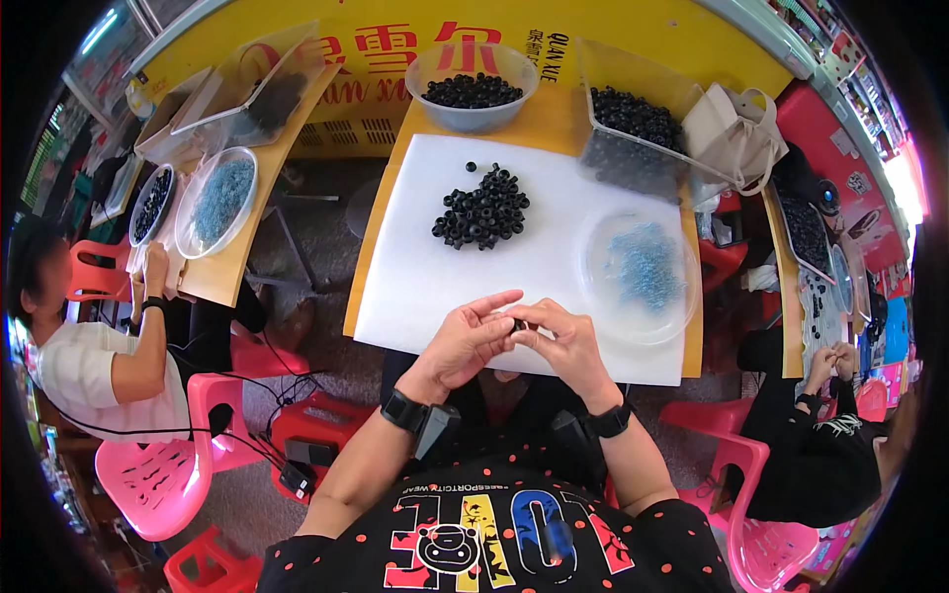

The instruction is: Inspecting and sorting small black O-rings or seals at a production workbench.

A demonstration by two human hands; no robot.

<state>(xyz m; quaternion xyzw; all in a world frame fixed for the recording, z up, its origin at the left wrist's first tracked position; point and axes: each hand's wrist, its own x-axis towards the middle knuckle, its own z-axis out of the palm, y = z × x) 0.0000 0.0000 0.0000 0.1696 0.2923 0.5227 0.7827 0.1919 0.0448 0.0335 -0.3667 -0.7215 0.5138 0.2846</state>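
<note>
My left hand (pixel 469 342) and my right hand (pixel 561 344) meet over the near edge of a white foam sheet (pixel 415 287). Both have their fingertips closed round one small black round part (pixel 518 324), mostly hidden by the fingers. Beyond them lies a loose pile of similar small black parts (pixel 481 212), some showing a hole, with a single one (pixel 471 167) just apart at its far side. To the right of my right hand, a shallow clear round tray (pixel 605 321) holds many tiny light-blue pieces (pixel 647 265).
At the table's back stand a clear bowl (pixel 420 74) of black parts and a clear bin (pixel 633 168) of more. A cream bag (pixel 736 133) sits beside the bin. People work at side tables left (pixel 109 376) and right (pixel 820 445), on pink chairs.
</note>
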